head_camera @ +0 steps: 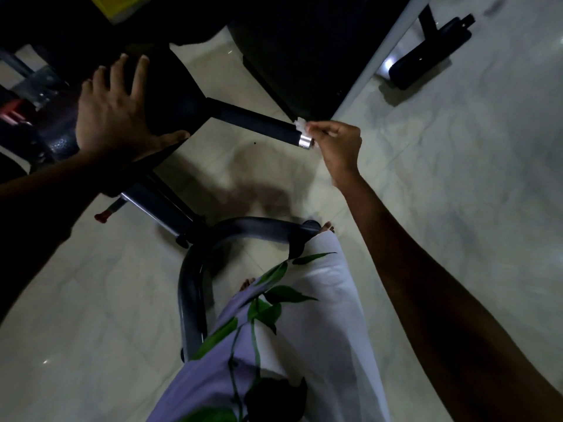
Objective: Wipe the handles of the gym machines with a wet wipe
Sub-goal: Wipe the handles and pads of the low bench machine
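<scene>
Here my right hand [336, 146] pinches the wet wipe [301, 125] at the handle's [256, 123] silver end cap [304, 142]; my left hand [117, 117] lies flat, fingers spread, on the black pad [173, 95].

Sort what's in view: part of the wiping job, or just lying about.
In the job: wet wipe, pinched by right hand; black handle with silver end cap; left hand flat on the machine.

Lying about: curved grey base tube; black bench; red-tipped pin.

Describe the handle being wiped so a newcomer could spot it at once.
Start at the dark padded seat under the left hand. A black handle juts from it toward the right hand, which pinches a white wipe. Only this bar ends in a shiny metal cap.
</scene>
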Demonstrator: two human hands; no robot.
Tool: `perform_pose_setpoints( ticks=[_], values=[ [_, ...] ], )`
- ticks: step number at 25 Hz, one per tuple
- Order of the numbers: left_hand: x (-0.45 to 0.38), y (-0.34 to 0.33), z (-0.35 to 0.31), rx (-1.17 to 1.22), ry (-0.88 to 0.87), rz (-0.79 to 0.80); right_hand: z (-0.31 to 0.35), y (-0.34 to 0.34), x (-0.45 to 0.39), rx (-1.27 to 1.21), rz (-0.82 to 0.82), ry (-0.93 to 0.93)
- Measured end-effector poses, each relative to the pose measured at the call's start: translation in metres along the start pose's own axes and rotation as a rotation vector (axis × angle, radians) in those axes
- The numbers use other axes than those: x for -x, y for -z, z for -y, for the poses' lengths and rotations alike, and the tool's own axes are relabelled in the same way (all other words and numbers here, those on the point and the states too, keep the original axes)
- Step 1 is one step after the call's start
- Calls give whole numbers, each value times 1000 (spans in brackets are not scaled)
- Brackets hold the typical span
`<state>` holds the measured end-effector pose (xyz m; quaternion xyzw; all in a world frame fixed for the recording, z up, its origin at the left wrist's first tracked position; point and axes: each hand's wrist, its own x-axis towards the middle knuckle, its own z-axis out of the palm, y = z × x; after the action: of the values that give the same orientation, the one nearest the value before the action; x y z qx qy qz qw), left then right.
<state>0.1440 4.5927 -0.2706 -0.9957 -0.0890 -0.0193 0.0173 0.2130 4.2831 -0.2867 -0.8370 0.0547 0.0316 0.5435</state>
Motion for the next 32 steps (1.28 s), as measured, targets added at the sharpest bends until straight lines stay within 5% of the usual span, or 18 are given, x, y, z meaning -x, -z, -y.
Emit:
perform_pose_setpoints(
  ticks=[4, 8, 12, 16, 20, 24, 28, 32],
  values=[
    [-1, -2, 0, -7, -24, -16, -11, -4, 18, 155, -49, 290],
    [-2, -5, 4, -33, -43, -47, -8, -3, 1, 67, -45, 124],
    [-3, -3, 1, -49, -28, -36, -7, -2, 10, 197, 2, 321],
    [-2, -1, 0, -54, -28, -2, -5, 5, 3, 186, -35, 224],
    [-1, -2, 3, -55, -52, -29, -8, -2, 15, 365, 53, 495],
    [-1, -4, 5, -56, -54, -47, -6, 3, 7, 248, -43, 283],
    [0, -6, 6, -70, -63, -84, -9, -1, 19, 364, 61, 535],
    [-2, -7, 7, -82, -60, -99, -2, 1, 7, 152, -45, 200]
  ],
)
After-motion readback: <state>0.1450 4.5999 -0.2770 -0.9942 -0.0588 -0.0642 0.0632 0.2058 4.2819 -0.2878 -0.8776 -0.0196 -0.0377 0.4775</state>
